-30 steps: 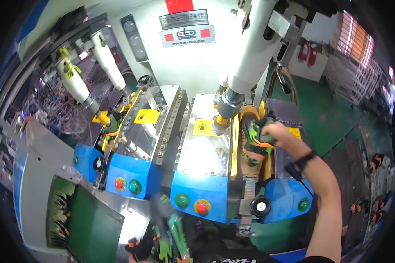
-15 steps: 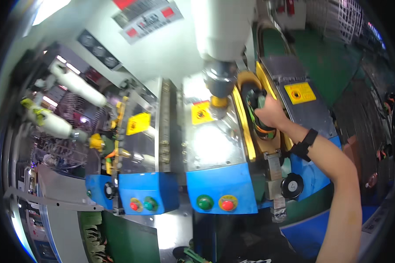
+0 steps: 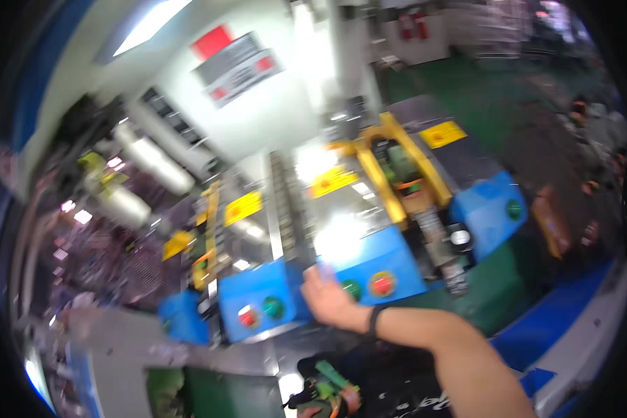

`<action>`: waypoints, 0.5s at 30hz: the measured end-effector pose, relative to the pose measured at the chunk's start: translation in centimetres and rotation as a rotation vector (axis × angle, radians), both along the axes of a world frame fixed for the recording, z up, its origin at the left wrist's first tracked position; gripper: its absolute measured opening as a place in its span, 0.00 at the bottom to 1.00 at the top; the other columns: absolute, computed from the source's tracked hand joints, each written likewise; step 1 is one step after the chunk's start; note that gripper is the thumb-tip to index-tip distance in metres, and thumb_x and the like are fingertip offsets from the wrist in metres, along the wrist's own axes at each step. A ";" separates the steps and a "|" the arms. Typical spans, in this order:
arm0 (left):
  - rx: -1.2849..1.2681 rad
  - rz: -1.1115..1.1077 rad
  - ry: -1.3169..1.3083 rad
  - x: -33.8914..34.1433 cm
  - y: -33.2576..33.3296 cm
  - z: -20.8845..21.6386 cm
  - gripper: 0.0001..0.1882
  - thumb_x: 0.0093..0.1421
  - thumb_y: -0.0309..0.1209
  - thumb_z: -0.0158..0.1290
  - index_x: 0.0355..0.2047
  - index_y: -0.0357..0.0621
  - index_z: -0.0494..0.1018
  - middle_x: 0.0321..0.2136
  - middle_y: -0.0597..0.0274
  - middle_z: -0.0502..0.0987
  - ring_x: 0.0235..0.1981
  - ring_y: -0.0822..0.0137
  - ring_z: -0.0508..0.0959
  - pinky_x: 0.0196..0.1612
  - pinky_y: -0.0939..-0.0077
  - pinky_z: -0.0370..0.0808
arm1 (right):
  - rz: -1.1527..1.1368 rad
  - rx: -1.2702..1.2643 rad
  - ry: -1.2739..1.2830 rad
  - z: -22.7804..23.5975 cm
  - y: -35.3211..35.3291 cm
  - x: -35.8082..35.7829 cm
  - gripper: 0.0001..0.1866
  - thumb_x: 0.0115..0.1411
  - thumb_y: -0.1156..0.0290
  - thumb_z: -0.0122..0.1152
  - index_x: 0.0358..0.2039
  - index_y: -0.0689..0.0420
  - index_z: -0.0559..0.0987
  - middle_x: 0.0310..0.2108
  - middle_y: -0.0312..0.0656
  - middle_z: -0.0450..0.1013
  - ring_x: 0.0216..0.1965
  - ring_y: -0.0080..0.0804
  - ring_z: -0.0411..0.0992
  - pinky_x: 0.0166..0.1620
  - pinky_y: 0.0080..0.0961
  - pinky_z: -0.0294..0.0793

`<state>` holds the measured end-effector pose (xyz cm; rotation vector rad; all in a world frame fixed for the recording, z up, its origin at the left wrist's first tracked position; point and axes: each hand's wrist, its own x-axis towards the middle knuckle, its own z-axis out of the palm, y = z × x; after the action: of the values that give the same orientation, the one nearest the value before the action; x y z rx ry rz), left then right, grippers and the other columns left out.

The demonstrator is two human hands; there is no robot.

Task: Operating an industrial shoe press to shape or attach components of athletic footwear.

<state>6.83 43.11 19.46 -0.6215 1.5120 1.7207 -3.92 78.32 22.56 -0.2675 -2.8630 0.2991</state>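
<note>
My right hand (image 3: 331,298) is in front of the blue control box of the middle machine, beside its green button (image 3: 352,289). Its fingers look stretched out with nothing in them, though motion smears them. A red button (image 3: 382,283) sits to the right on the same box. Low at the bottom edge, my left hand (image 3: 352,399) grips a black and green shoe (image 3: 333,380) with orange trim; the picture's edge cuts off part of both. Another dark green and orange shoe (image 3: 400,167) lies between the yellow side bars (image 3: 425,164) of the machine at right.
A second blue box (image 3: 258,303) with red and green buttons stands left, and another blue box (image 3: 491,209) stands right. A black round knob (image 3: 460,237) sits below the clamped shoe. White cylinders (image 3: 153,164) rise at far left.
My right hand has let go of the shoe between the yellow bars and moved left and nearer, to the middle blue box. The view has tilted, and the left-hand shoe shows more.
</note>
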 end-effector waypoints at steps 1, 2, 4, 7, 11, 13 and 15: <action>-0.019 0.064 0.021 0.2 -0.4 -0.2 0.28 0.49 0.21 0.53 0.53 0.40 0.63 0.45 0.50 0.72 0.45 0.52 0.74 0.45 0.59 0.75 | -0.041 -0.188 -0.010 0.6 0.4 0.7 0.21 0.49 0.69 0.57 0.44 0.67 0.71 0.55 0.62 0.61 0.60 0.55 0.57 0.62 0.60 0.51; -0.035 0.153 0.047 0.5 -1.1 0.0 0.29 0.49 0.21 0.53 0.53 0.39 0.63 0.46 0.50 0.72 0.46 0.51 0.74 0.47 0.59 0.75 | 0.042 -0.065 0.123 3.1 0.0 2.2 0.20 0.52 0.69 0.56 0.44 0.66 0.71 0.56 0.58 0.62 0.59 0.54 0.60 0.61 0.60 0.53; -0.035 0.319 0.093 1.2 -2.3 0.9 0.30 0.49 0.21 0.53 0.54 0.38 0.63 0.47 0.49 0.72 0.48 0.50 0.73 0.51 0.57 0.73 | 0.180 -0.295 0.370 4.3 -1.6 5.8 0.20 0.54 0.70 0.58 0.47 0.62 0.71 0.55 0.52 0.65 0.59 0.49 0.61 0.60 0.58 0.54; 0.133 0.454 0.202 4.1 -2.1 4.9 0.32 0.43 0.17 0.52 0.53 0.38 0.64 0.46 0.50 0.73 0.47 0.51 0.75 0.51 0.58 0.75 | 0.291 -0.704 0.350 -0.2 -5.8 10.5 0.15 0.50 0.74 0.59 0.40 0.61 0.76 0.46 0.48 0.74 0.51 0.45 0.70 0.58 0.51 0.64; -0.162 0.568 0.272 6.8 -7.8 4.8 0.31 0.40 0.14 0.55 0.48 0.37 0.64 0.40 0.53 0.73 0.38 0.57 0.77 0.42 0.64 0.78 | 0.203 -1.116 0.075 -3.4 -14.2 14.3 0.08 0.54 0.74 0.57 0.34 0.62 0.78 0.32 0.51 0.76 0.35 0.47 0.76 0.41 0.35 0.75; -0.344 0.567 0.404 6.4 -8.1 4.5 0.28 0.42 0.15 0.54 0.47 0.40 0.65 0.38 0.54 0.72 0.38 0.58 0.76 0.42 0.65 0.77 | 0.266 -1.306 -0.091 -1.6 -17.7 14.8 0.07 0.54 0.73 0.57 0.33 0.61 0.79 0.29 0.50 0.77 0.30 0.45 0.77 0.37 0.32 0.76; -0.711 0.372 0.559 5.8 -9.0 -0.1 0.29 0.42 0.17 0.55 0.48 0.41 0.64 0.39 0.54 0.72 0.41 0.57 0.75 0.46 0.63 0.75 | 0.454 -1.287 -0.166 0.7 -19.9 14.9 0.08 0.54 0.72 0.57 0.33 0.60 0.79 0.29 0.50 0.77 0.30 0.43 0.78 0.36 0.31 0.76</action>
<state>12.66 34.15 19.32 -0.8564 2.5900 1.6789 10.99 58.45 23.25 0.1722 -2.3680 2.2205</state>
